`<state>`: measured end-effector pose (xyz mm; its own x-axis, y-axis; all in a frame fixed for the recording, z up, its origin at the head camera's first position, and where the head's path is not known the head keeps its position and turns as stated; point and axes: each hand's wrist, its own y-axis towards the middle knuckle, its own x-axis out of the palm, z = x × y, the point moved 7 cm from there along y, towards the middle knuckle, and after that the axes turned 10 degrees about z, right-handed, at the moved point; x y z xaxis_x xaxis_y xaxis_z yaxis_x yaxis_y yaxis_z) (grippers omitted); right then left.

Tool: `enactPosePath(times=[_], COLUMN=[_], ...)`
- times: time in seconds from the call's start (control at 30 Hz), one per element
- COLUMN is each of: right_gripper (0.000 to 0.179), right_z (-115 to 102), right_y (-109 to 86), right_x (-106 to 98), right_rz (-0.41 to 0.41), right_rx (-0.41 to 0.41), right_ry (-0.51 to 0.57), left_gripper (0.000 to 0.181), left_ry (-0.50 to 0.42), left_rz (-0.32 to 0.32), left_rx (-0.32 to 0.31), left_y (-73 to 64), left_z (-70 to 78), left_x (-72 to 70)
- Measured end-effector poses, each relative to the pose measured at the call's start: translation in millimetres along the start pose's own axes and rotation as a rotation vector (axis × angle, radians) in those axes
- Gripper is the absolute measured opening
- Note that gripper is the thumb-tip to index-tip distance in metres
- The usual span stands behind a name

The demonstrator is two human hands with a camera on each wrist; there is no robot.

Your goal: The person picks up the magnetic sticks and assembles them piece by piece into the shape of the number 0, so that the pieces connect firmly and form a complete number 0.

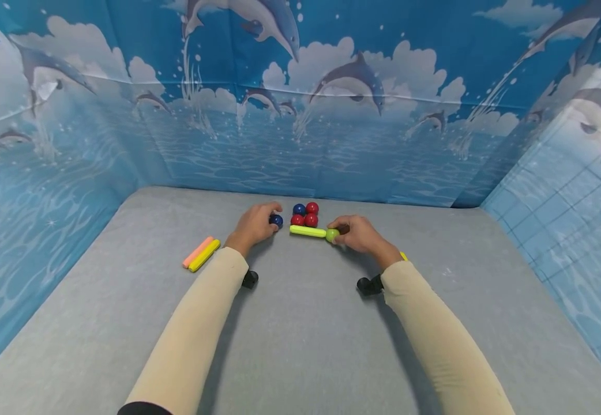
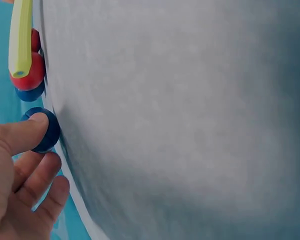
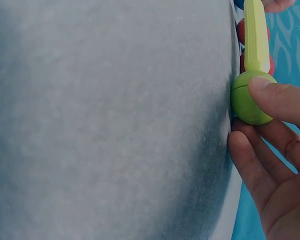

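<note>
My left hand (image 1: 257, 223) pinches a dark blue ball (image 2: 51, 131) between thumb and fingers, on the grey tabletop near its far edge. With thumb and fingertips, my right hand (image 1: 359, 233) holds a lime-green ball (image 3: 250, 100). That ball meets the right end of a ridged yellow-green stick (image 1: 308, 231), which lies crosswise on the table. Just behind the stick sits a tight cluster: a blue ball (image 1: 299, 209) at back left, a red ball (image 1: 312, 207) at back right, and two red balls (image 1: 297, 220) in front. The stick partly covers the cluster in both wrist views.
Left of my left forearm, a salmon-pink stick (image 1: 197, 252) and a yellow stick (image 1: 204, 256) lie side by side. A yellow object (image 1: 404, 256) peeks out beside my right wrist, mostly hidden. A dolphin-print curtain (image 1: 300, 144) hangs behind the grey table (image 1: 305, 334).
</note>
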<state>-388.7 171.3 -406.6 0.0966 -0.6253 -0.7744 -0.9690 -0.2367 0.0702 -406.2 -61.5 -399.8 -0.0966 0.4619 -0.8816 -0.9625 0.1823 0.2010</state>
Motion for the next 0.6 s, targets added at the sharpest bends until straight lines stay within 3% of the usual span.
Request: enactPosePath(times=[0.33,0.6], right_gripper=[0.033,0.035], right_z=[-2.1,-0.1], right_y=[1.2,0.3], right_x=[1.4,0.2], right_rz=[-0.010,0.004], right_rx=[-0.002,0.015], right_ry=[0.002,0.029], left_gripper=[0.038,0.044], left_ry=[-0.163,-0.237], left_rz=[-0.031,-0.067], left_rx=[-0.122,-0.138], left_y=[-5.8,-18.0], left_z=[-26.2,-30.5], left_x=[-4.9,-13.0])
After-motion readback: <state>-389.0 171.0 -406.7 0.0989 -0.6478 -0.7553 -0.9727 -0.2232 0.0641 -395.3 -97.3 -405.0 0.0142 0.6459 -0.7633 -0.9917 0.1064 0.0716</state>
